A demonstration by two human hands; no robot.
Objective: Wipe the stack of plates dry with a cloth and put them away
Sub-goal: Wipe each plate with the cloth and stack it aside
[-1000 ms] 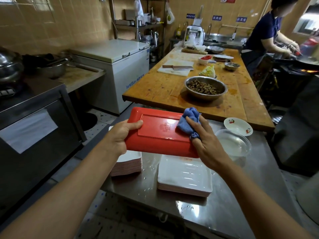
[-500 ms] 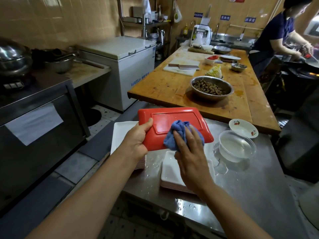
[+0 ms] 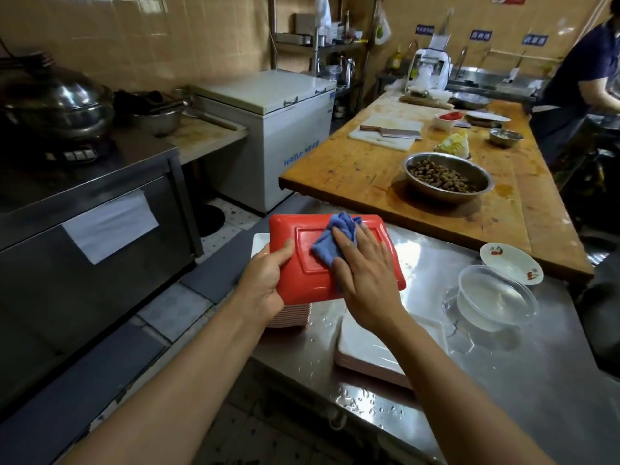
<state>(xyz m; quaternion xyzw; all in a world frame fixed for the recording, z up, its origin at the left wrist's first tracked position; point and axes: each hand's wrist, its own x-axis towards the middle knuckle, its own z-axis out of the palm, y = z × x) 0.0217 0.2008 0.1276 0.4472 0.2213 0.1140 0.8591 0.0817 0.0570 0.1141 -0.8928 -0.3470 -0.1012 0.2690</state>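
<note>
A red rectangular plate point(image 3: 295, 286) is held upside down above the steel counter point(image 3: 503, 380). My left hand point(image 3: 265, 283) grips its left edge, thumb on top. My right hand point(image 3: 365, 280) lies flat on the plate's underside, fingers straight, pressing a crumpled blue cloth point(image 3: 332, 238) against it. Below the plate, a stack of white-topped plates point(image 3: 292, 313) sits at the counter's left end, mostly hidden. A second stack of plates point(image 3: 365, 350) lies under my right forearm.
A clear plastic bowl point(image 3: 496, 302) and a small flowered dish point(image 3: 511, 262) stand on the wet counter to the right. Behind is a wooden table point(image 3: 352, 166) with a metal bowl of nuts point(image 3: 448, 177) and a cleaver. A person point(image 3: 583, 68) works at far right.
My right hand has slid the cloth from the plate's right end toward its middle, and the plate has tipped flatter and moved slightly left over the left stack.
</note>
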